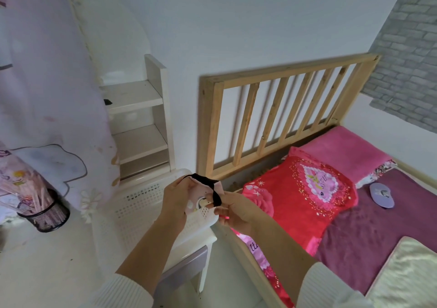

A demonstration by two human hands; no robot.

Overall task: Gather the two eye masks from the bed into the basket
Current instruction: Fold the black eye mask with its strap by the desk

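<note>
Head view: two eye masks counted. Pink eye mask (201,201) is hanging over the white basket (142,203), left hand (176,199) pinching its edge, right hand (236,210) pinching its black strap (214,189); both grips clamped. Purple eye mask (382,194) is lying on the bed (369,232), well apart, open cover around it. Pillow (305,189) lettering unreadable.

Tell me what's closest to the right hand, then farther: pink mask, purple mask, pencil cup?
1. Pink mask: touching the right hand, held over the basket.
2. Purple mask: to its right, on the bed.
3. Pencil cup: far left, on the floor.
</note>
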